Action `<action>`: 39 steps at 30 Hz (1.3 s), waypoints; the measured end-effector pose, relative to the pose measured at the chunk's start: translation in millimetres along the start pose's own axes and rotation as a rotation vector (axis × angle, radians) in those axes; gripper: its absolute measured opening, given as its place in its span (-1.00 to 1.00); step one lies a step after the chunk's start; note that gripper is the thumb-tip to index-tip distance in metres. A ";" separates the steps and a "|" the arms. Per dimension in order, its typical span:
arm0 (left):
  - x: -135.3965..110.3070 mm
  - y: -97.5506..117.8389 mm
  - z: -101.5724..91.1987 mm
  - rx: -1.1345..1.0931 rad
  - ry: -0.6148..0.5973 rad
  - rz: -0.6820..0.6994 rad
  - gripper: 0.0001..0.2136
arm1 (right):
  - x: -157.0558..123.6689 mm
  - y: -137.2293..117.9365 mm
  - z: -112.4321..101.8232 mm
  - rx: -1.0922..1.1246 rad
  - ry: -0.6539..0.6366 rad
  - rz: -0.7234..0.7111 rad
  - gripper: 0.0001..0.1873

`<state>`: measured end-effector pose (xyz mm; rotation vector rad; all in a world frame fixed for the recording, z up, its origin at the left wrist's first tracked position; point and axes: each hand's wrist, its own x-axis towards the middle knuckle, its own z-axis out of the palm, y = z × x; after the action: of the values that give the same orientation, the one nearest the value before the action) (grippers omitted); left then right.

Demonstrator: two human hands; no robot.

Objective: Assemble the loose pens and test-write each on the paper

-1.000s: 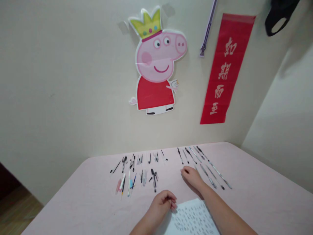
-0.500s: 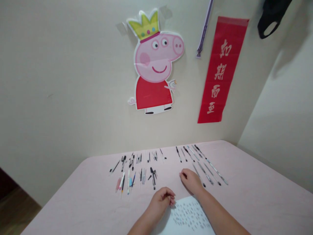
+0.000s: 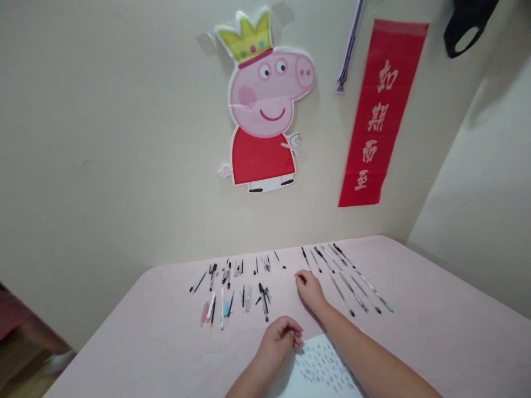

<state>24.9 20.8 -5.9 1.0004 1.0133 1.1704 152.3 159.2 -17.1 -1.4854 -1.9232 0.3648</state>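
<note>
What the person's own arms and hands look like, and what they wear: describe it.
The left hand and right hand are ungloved, with no ring to be made out. The wrists carry no watch or bracelet. No sleeve shows on the left forearm or right forearm within the frame, and no markings are visible. Nail details are too small to tell.

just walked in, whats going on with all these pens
At the pink table, a person's left hand is curled beside a written sheet. The right hand is farther out, between groups of pen parts on the left and rows of pens on the right. No held item can be made out in either.
</note>
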 end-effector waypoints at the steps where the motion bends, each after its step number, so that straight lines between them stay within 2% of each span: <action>1: 1.5 -2.7 -1.3 0.013 0.030 0.022 -0.93 | 5.5 -2.5 5.1 0.009 0.009 -0.018 -0.67; 6: 6.9 -10.9 -6.2 0.054 0.102 0.060 -0.89 | 27.7 -13.1 23.3 0.029 -0.025 -0.140 -0.55; 10: 9.2 -12.0 -4.2 0.060 0.101 0.033 -0.87 | 36.3 -20.8 29.8 -0.059 -0.161 -0.210 -0.51; 13: 9.4 -10.5 -2.2 0.078 0.100 0.034 -0.86 | 38.7 -25.3 30.9 -0.155 -0.252 -0.231 -0.51; 18: 6.7 -5.5 -1.5 0.079 0.082 0.026 -0.86 | 36.0 -28.1 28.9 -0.181 -0.267 -0.216 -0.53; 23: 4.7 -1.4 -1.0 0.101 0.074 0.024 -0.85 | 22.6 -28.9 24.7 -0.194 -0.252 -0.193 -0.54; 29: 4.3 -2.0 -2.5 0.127 0.055 0.046 -0.84 | -7.9 -30.5 16.2 -0.208 -0.242 -0.135 -0.53; 39: 4.0 2.7 -0.6 0.100 0.050 0.039 -0.89 | -58.3 -30.8 -13.7 -0.166 -0.211 -0.130 -0.59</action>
<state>24.1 25.2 -3.8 1.0781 1.1051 1.1908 145.6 92.7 -8.5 -1.4648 -2.2522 0.3194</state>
